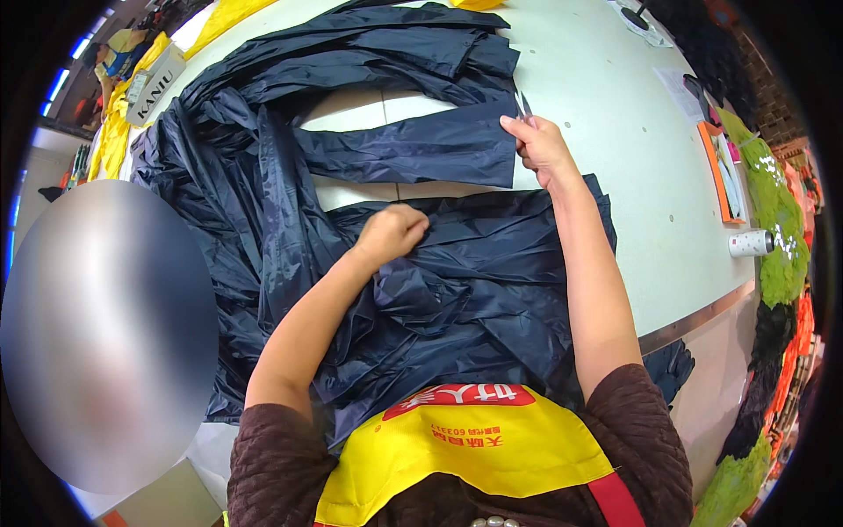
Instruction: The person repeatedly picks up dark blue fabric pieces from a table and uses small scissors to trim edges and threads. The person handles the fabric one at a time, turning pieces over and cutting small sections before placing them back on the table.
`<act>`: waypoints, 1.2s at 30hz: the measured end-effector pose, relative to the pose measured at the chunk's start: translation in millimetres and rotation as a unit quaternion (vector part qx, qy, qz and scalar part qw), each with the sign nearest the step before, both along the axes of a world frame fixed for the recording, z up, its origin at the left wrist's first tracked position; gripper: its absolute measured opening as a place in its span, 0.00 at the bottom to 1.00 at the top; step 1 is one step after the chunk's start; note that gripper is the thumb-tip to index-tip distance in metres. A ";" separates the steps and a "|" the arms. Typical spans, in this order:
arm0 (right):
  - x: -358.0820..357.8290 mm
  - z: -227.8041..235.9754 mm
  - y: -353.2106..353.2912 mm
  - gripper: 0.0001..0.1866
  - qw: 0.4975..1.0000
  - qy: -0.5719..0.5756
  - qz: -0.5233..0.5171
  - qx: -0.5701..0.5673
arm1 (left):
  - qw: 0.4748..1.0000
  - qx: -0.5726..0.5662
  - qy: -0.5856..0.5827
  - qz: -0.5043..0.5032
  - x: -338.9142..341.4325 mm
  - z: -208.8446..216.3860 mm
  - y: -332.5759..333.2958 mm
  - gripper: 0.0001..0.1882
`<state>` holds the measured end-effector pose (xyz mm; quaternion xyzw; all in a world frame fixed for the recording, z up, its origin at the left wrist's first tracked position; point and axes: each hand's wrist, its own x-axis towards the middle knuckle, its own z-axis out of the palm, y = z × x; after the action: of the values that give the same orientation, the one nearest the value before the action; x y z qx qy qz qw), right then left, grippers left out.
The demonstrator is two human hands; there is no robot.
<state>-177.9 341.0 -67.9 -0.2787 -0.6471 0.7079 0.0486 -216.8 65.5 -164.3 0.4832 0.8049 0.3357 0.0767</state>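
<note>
A large heap of shiny navy garments spreads over the white table and reaches my apron. One flat sleeve or trouser leg extends to the right, its straight end beside my right hand. That hand is closed round a small pair of thread snips, the pointed metal blades sticking up past the fingers. My left hand rests over the rumpled navy cloth with its fingers curled closed. Whatever those fingers may pinch is hidden.
Along the white table's right side lie an orange tray and a patterned can. Green and orange cloth heaps lie beyond. Yellow cloth and a grey-white box are at far left. A blurred oval covers the near left.
</note>
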 end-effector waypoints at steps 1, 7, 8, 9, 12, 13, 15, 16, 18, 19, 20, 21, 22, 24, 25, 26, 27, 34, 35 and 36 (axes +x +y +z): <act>1.8 5.7 -2.2 0.13 1.000 0.005 0.004 -0.001 | 0.998 0.050 0.003 0.044 2.0 13.9 1.7 0.08; 14.5 33.7 -49.1 0.12 0.989 0.098 0.061 0.093 | 0.955 0.240 -0.086 0.153 31.7 93.8 15.6 0.18; 19.9 34.7 -60.7 0.11 0.974 0.152 0.110 0.131 | 0.943 0.258 -0.134 0.159 37.9 101.8 19.4 0.25; 25.7 38.0 -75.6 0.11 0.969 0.152 0.168 0.100 | 0.910 0.304 -0.232 0.160 43.5 111.0 24.7 0.32; 39.0 29.2 -110.0 0.12 0.948 0.130 0.291 -0.010 | 0.852 0.381 -0.334 0.129 44.6 88.0 21.9 0.36; 43.0 32.8 -115.2 0.14 0.954 0.126 0.271 -0.035 | 0.813 0.363 -0.424 0.163 47.0 85.7 14.3 0.29; 48.9 22.2 -103.8 0.15 0.948 0.131 0.214 -0.195 | 0.700 0.413 -0.544 0.208 53.8 82.8 8.9 0.11; 52.4 19.2 -100.1 0.15 0.932 0.162 0.174 -0.272 | 0.693 0.433 -0.538 0.208 52.7 80.0 2.0 0.09; 58.4 5.8 -91.3 0.14 0.954 0.186 0.115 -0.204 | 0.638 0.484 -0.563 0.203 47.8 79.1 -6.6 0.09; 61.7 9.2 -95.1 0.13 0.971 0.180 0.120 -0.104 | 0.627 0.486 -0.573 0.206 48.4 79.9 -10.3 0.11; 65.7 14.1 -99.5 0.13 0.977 0.173 0.124 -0.003 | 0.614 0.489 -0.584 0.207 48.9 80.6 -11.9 0.11; 66.7 15.5 -102.3 0.14 0.971 0.156 0.165 0.076 | 0.602 0.492 -0.594 0.207 49.6 81.1 -13.2 0.12; 68.3 16.6 -103.6 0.16 0.957 0.137 0.203 0.155 | 0.589 0.493 -0.606 0.206 50.9 81.6 -12.6 0.12; 62.3 5.5 -109.8 0.16 0.886 0.249 0.235 0.312 | 0.573 0.501 -0.619 0.193 51.1 78.4 -15.7 0.11; 60.0 0.8 -107.7 0.13 0.884 0.234 0.251 0.318 | 0.567 0.504 -0.625 0.184 48.7 79.1 -17.4 0.10; 57.1 -6.2 -105.3 0.11 0.881 0.218 0.267 0.323 | 0.613 0.491 -0.587 0.199 49.2 81.0 -20.5 0.10; 55.9 -10.9 -104.3 0.10 0.911 0.215 0.230 0.268 | 0.656 0.476 -0.546 0.212 52.7 84.4 -25.2 0.09; 52.9 -3.8 -95.1 0.08 0.985 0.098 0.044 -0.132 | 0.800 0.283 -0.361 0.388 74.0 93.7 -81.0 0.07; 52.1 -4.1 -99.5 0.09 0.988 0.095 0.038 -0.117 | 0.822 0.211 -0.361 0.386 81.9 99.4 -86.1 0.04; 51.5 -4.4 -103.3 0.09 0.990 0.091 0.032 -0.103 | 0.909 0.131 -0.256 0.302 84.4 87.0 -96.9 0.04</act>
<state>-126.4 237.7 -72.3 -0.1960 -0.5723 0.7943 0.0560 -132.4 -31.4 -77.3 0.1201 0.8137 0.5578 0.1109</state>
